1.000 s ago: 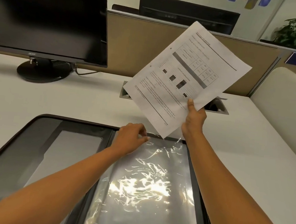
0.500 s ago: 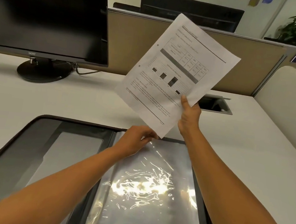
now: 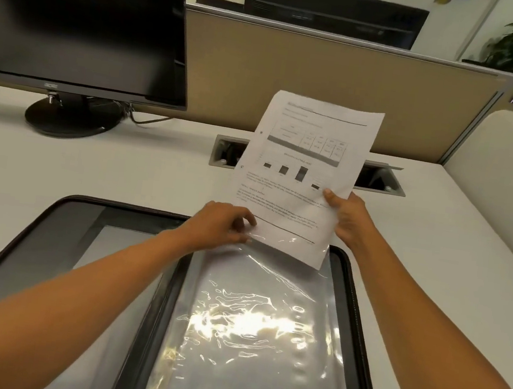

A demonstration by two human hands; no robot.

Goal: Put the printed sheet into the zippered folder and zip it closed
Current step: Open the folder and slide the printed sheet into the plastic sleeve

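Key relation: the printed sheet (image 3: 301,167) sits just beyond the mouth of the clear sleeve (image 3: 257,325), on the far side of both hands. Its long axis runs away from you and leans a little right at the top. Its near edge is at the sleeve's mouth, and film glare seems to lie over the bottom strip, so it may have just entered the sleeve. The low right corner pokes toward the folder's right rim.

Your right hand (image 3: 348,219) pinches the sheet's right edge, thumb on the printed face, and carries it above the desk (image 3: 89,165). Your left hand (image 3: 218,227) pinches the sleeve's far lip beside the sheet's low left corner, apparently to hold it open. Both hands are at the mouth, and the right one steers.

My guess is the next move is to slide the sheet toward you along its long axis and square up the slight tilt first.

The zippered folder (image 3: 123,205) lies open flat on the desk, not yet zipped.

Counts:
- one sheet
- one folder
- one sleeve on top, and you can't tell if more lie under it
- two hands
- one monitor (image 3: 76,14) on the desk
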